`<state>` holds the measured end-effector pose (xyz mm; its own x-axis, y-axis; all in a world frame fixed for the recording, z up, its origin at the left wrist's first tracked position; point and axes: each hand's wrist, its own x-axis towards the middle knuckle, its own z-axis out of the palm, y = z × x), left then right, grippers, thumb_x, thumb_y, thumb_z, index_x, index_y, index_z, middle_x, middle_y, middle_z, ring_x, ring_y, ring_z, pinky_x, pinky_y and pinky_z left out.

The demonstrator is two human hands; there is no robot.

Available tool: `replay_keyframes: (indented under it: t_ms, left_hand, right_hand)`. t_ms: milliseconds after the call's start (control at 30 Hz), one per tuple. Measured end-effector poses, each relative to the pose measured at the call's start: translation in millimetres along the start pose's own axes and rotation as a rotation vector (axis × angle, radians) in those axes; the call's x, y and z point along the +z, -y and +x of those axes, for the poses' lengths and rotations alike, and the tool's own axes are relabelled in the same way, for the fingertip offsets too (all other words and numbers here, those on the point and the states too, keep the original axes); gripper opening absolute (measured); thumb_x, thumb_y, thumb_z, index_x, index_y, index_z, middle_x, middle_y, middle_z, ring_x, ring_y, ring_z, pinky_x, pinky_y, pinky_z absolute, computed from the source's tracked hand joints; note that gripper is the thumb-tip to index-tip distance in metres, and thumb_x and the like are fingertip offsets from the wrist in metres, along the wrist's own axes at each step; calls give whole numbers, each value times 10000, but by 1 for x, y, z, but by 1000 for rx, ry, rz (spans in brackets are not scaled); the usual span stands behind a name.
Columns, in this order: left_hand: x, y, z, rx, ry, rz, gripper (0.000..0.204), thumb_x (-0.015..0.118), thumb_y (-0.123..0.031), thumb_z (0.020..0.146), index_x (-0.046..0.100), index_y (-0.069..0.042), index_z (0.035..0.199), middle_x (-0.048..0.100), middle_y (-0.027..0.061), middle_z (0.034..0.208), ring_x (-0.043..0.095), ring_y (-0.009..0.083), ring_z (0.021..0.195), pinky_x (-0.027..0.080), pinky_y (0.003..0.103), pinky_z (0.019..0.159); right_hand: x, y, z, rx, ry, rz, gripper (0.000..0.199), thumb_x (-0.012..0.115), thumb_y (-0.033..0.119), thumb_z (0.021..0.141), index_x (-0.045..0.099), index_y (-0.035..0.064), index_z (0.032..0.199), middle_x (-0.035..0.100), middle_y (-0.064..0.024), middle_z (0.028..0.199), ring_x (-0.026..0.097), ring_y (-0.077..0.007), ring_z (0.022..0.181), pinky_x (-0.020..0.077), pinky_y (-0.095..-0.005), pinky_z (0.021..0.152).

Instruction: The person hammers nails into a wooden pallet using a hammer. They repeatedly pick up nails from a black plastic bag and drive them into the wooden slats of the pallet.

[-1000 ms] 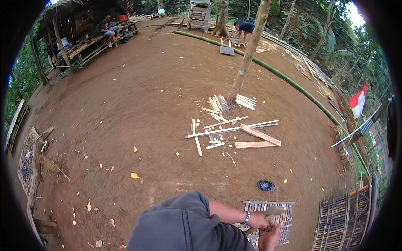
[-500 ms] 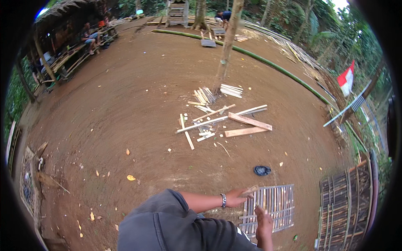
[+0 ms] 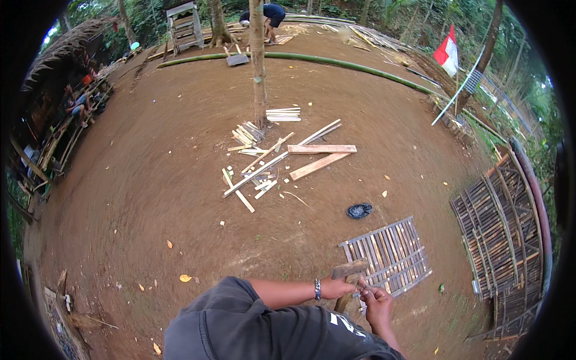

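Observation:
My left hand (image 3: pixel 337 288), below a chain bracelet, is closed round the handle of a wooden mallet (image 3: pixel 350 268). The mallet's blocky brown head stands above the fist and its handle end sticks out below. Close beside it, my right hand (image 3: pixel 378 305) has its fingers pinched together, near or touching the left fingertips. Whatever is between them is too small to make out. Just beyond both hands a slatted panel (image 3: pixel 393 255) of narrow strips lies on the ground, partly covered by the hands and the mallet.
A black plastic bag (image 3: pixel 359 210) lies past the panel. Wooden boards (image 3: pixel 321 149) and cut strips (image 3: pixel 249 133) are scattered near a tree trunk (image 3: pixel 258 78). At right is a larger bamboo lattice (image 3: pixel 504 222). Farther off lies a long green bamboo pole (image 3: pixel 336 62); a person (image 3: pixel 273 21) bends beyond it.
My hands have come together; the right fingers, stretched out before, are now pinched. The mallet is turned so its head and handle show. The view has shifted to the right.

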<state>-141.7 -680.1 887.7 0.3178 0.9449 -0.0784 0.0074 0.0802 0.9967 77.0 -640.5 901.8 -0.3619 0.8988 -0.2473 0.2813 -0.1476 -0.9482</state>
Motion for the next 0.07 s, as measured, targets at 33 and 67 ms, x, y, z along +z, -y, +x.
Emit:
replay_keyframes:
  t_ms: [33, 67]
  left_hand:
    - [6, 18, 5, 51, 4, -1, 541, 576, -333, 952, 569, -22, 1395, 539, 176, 1475, 492, 258, 1383, 349, 361, 1169]
    - [8, 19, 7, 48, 17, 0, 541, 576, -333, 952, 569, -22, 1395, 539, 176, 1475, 492, 258, 1383, 349, 361, 1169]
  right_hand:
    - [-5, -5, -1, 17, -18, -49, 198, 631, 34, 980, 686, -78, 1133, 748, -130, 1021, 716, -182, 866, 594, -307, 812]
    - [-10, -10, -2, 36, -40, -98, 235, 636, 41, 977, 684, -76, 1175, 751, -131, 1075, 724, -193, 920, 592, -311, 829]
